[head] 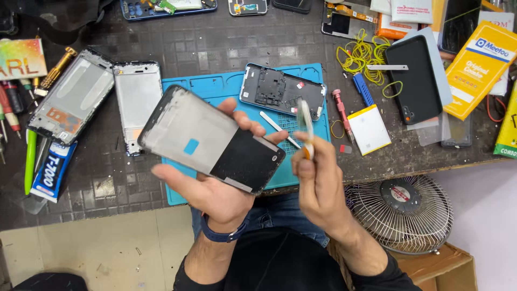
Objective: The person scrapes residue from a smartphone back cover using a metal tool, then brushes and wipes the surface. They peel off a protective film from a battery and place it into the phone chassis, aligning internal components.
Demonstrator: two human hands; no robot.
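My left hand (215, 188) holds a phone display frame (210, 137) flat, its inner side up, grey metal on the left part and black on the right. My right hand (318, 186) pinches a thin white strip (305, 121) with an orange end, held upright and blurred, just right of the frame. Both hands hover over the near edge of a blue work mat (307, 73). A dark phone body (283, 89) with its back off lies on that mat behind the hands.
Two more display frames (72, 97) (139, 99) lie left of the mat, beside a glue tube (53, 170) and screwdrivers (11, 102). A red driver (341, 110), white battery (369, 129), black phone case (414, 81) and yellow rubber bands (361, 54) sit right. A small fan (401, 213) stands below the bench edge.
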